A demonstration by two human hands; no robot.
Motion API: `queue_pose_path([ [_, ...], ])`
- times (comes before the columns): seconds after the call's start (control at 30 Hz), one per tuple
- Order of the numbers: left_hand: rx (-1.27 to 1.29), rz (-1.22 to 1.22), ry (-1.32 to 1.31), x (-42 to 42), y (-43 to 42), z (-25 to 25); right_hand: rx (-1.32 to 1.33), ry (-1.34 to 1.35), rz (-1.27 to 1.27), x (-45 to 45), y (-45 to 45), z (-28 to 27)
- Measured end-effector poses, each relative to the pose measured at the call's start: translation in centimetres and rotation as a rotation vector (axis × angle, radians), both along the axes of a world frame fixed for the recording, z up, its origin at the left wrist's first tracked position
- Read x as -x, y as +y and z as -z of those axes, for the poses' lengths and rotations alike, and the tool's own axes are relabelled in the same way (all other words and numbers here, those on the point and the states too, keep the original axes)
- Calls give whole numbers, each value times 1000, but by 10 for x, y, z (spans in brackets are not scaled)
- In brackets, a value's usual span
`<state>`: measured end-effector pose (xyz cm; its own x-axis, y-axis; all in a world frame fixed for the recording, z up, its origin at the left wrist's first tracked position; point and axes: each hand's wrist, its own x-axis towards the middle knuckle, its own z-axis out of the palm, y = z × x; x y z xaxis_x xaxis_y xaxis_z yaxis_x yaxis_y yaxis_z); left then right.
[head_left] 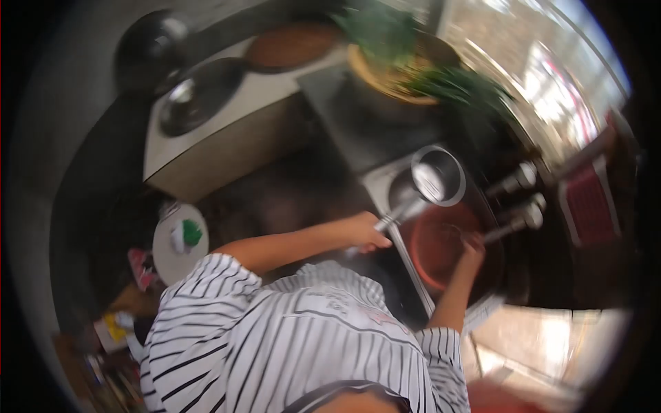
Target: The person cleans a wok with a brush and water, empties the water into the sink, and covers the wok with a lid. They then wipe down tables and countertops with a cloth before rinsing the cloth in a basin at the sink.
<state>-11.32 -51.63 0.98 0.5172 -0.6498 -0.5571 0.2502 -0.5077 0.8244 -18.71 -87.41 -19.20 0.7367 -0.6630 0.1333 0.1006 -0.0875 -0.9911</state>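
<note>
My left hand (368, 233) is wrapped round the long handle of a shiny metal saucepan (441, 175), held tilted over the sink. Below the pan, a reddish-brown basin (441, 251) sits in the sink (406, 258). My right hand (472, 246) is over the right side of this basin, close to the end of a tap (516, 221). Blur hides its fingers, so I cannot tell whether it grips anything.
A second tap (513, 180) stands beside the first. Beyond the sink is a woven basket (368, 76) with leafy greens (454, 82). A pale counter (227, 100) carries a dark lid (196, 100) and a brown round board (292, 45). At left is a white stool (165, 251).
</note>
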Motion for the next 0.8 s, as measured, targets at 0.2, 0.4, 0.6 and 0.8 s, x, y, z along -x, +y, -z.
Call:
queue_pose_path([
  [0.2,29,-26,7,9,-12,-18,-31,68,156,-20,-59,68],
  [0.4,-12,123,-20,8,-25,-2,164,40,102,0,-44,65],
  [0.6,-39,280,7,11,-43,7,-1302,-356,-404,-8,-117,90],
  [0.8,-130,386,32,25,-53,14,-476,248,379,46,-17,-64],
])
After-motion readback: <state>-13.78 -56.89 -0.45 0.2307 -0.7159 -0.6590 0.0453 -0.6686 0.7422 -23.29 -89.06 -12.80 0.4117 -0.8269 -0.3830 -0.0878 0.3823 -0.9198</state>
